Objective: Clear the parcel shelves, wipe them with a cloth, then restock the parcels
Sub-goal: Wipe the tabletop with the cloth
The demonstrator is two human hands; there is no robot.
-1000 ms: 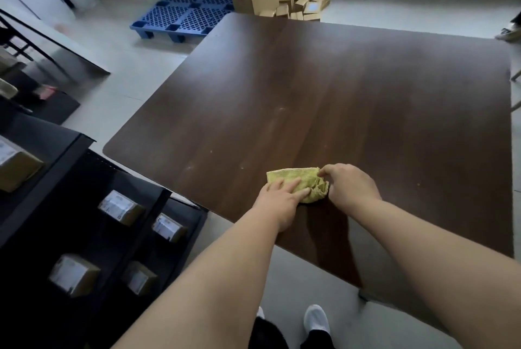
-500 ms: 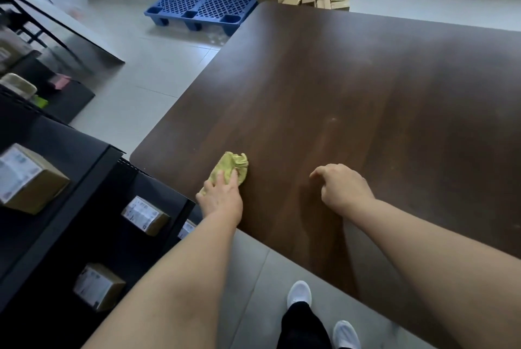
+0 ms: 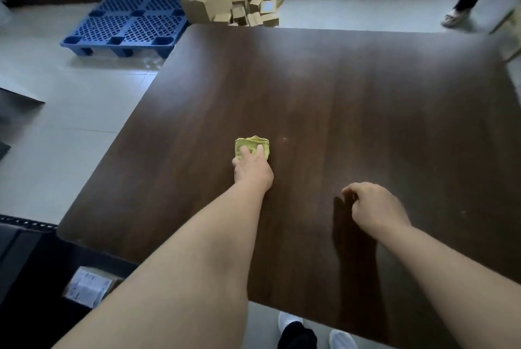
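Cloth [image 3: 251,146]: yellow-green, folded into a small wad, lying on the dark wooden surface [image 3: 366,100], left of centre. The left grip [image 3: 253,170] covers the cloth's near half, with fingers [image 3: 245,154] laid flat on top and pressing, not curled round it. The cloth's far edge shows beyond them. Judged light, soft and limp: it should bunch and slide under the palm, with nothing to break. Best hold: a flat palm over the middle for wiping, or a pinch at a folded edge to lift. The right grip [image 3: 372,205] is nearer and to the right, well apart from the cloth, loosely curled and holding nothing. One labelled parcel [image 3: 87,288] sits on the black shelf [image 3: 17,247], near left. On the far floor: blue pallet [image 3: 127,24], pile of cardboard boxes [image 3: 222,2].
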